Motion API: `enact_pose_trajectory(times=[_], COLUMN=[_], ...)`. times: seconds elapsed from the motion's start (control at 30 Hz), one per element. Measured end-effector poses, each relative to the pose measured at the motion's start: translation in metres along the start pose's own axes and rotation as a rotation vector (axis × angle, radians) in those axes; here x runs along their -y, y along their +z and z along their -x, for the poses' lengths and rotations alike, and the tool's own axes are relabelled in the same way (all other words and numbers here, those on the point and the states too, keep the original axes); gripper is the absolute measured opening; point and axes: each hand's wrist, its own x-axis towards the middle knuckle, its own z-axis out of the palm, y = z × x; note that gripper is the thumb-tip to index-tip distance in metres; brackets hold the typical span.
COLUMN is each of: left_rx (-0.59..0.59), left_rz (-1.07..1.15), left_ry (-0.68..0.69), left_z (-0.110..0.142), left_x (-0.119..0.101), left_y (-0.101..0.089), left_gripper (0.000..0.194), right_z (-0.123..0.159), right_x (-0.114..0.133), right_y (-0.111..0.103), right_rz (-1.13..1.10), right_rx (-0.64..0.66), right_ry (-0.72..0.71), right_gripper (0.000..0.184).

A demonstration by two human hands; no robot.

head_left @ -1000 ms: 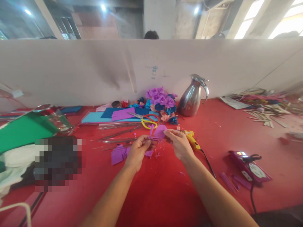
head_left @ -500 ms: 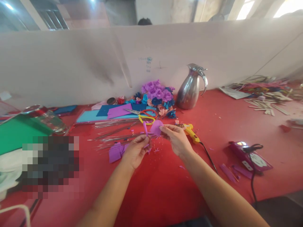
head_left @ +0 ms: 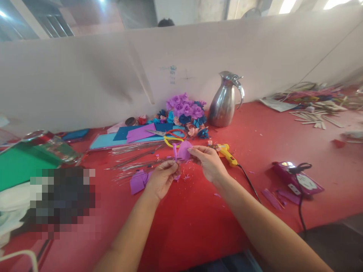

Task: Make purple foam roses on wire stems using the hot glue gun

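Note:
Between the thumb and fingers of my left hand [head_left: 164, 177] is a narrow purple paper strip [head_left: 175, 152], standing upright. My right hand [head_left: 206, 160] pinches a rounded purple paper petal [head_left: 185, 150] by its right edge. Strip and petal are side by side; I cannot tell whether they touch. Below and left of my left hand lies a pile of purple paper pieces [head_left: 138, 182]. Scissors with one red and one yellow handle [head_left: 173, 141] rest just behind the hands. A yellow glue gun [head_left: 228, 155] lies to the right of my right hand.
Purple paper flowers [head_left: 185, 107] are bunched at the back, beside a steel jug [head_left: 223, 104]. Thin wires [head_left: 133, 166] lie left of my hands. A magenta power box [head_left: 297, 179] with a black cable sits right. Wooden sticks [head_left: 314, 117] lie far right; a glass jar [head_left: 61, 148] lies left.
The whole view has shifted slightly. My hands keep their grips, and the strip and petal have turned a little and look closer together.

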Motion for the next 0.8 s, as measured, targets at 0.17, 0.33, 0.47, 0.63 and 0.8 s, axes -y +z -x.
enact_pose_trajectory(times=[0.17,0.33,0.47,0.63,0.8], left_rx=[-0.017,-0.054,-0.066,-0.086,-0.094], left_rz=[-0.072,-0.061,-0.05,-0.058,-0.055], left_ry=[0.025,0.053,0.061,0.06,0.058], left_z=[-0.0001,0.0006,0.0018,0.0024,0.0029], left_x=[-0.0016,-0.0039,-0.0042,-0.0045,-0.0057], left_y=[0.0007,0.0022,0.004,0.0067,0.0092], left_gripper=[0.029,0.029,0.029,0.03,0.033], right_z=[0.0027,0.0052,0.0058,0.0058,0.0066], right_x=[0.0009,0.0017,0.0025,0.0013,-0.0004], right_y=[0.0007,0.0026,0.0033,0.0026,0.0023], right_rz=[-0.001,0.008,0.029,0.046,0.047], right_rx=[0.021,0.047,0.046,0.05,0.054], right_ry=[0.01,0.002,-0.003,-0.012,-0.01], right_gripper=[0.021,0.02,0.019,0.02,0.02])
